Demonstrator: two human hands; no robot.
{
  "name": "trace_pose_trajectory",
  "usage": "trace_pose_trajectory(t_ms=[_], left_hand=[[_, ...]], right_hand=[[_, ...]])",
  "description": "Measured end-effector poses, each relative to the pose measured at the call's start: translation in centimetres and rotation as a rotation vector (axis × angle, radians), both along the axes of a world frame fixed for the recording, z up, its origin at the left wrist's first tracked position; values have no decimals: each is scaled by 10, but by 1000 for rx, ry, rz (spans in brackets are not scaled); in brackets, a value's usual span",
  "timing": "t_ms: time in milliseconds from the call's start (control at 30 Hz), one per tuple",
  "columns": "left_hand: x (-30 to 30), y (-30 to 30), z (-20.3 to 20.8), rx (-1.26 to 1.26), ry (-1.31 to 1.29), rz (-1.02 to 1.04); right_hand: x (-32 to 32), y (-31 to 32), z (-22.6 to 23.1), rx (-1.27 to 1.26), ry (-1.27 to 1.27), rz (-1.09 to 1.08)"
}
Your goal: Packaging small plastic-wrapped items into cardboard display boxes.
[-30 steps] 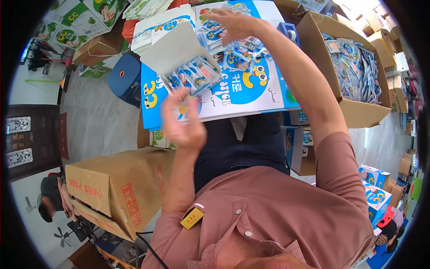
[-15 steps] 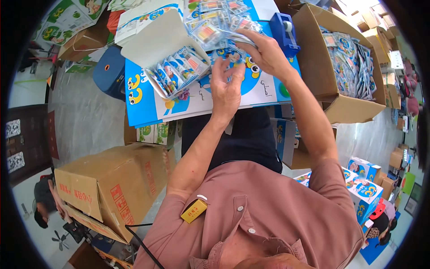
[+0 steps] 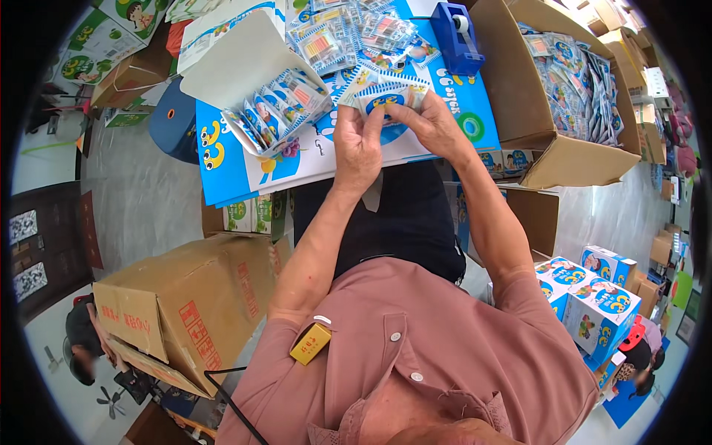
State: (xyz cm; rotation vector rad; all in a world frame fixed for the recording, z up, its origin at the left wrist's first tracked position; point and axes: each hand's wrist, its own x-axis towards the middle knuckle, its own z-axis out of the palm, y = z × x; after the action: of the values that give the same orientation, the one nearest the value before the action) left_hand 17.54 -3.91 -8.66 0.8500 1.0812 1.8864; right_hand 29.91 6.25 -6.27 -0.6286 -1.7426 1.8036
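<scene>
Between my two hands is a small fanned stack of candy packets (image 3: 386, 93), clear with blue and white printing. My left hand (image 3: 358, 147) pinches their lower left side, thumb on top. From the right, my right hand (image 3: 434, 127) grips the same packets, its thumb almost meeting the left one. Just left of them stands an open white box (image 3: 325, 105), its lid raised and a row of upright packets (image 3: 282, 105) inside. Beyond my hands, loose packets (image 3: 326, 46) lie piled on the blue and white printed board (image 3: 245, 182).
A blue tape dispenser (image 3: 464, 59) and a green tape roll (image 3: 470, 127) are right of my hands. Farther right, a large open carton (image 3: 512, 81) holds many packets. A dark blue bin (image 3: 172, 122) stands left of the table; a closed-up brown carton (image 3: 208, 289) sits lower left.
My right hand has come down from the loose pile with packets. My left hand, earlier open with fingers apart, has closed on them too. The packets are now held together near the board's front.
</scene>
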Motion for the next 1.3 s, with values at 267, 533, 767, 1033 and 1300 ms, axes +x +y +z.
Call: trace_pose_trajectory(t_ms=[267, 533, 767, 1033, 1300], left_hand=[[-24, -15, -7, -130, 732, 97], [-22, 1, -15, -53, 768, 91], [-27, -8, -18, -126, 715, 114], [-25, -15, -3, -163, 404, 113], [-30, -13, 3, -145, 10, 36]], right_hand=[[-2, 4, -10, 394, -124, 11], [-10, 2, -18, 189, 93, 82], [-15, -18, -17, 215, -7, 63], [-56, 64, 43, 431, -122, -208], [-151, 86, 12, 1032, -906, -252]])
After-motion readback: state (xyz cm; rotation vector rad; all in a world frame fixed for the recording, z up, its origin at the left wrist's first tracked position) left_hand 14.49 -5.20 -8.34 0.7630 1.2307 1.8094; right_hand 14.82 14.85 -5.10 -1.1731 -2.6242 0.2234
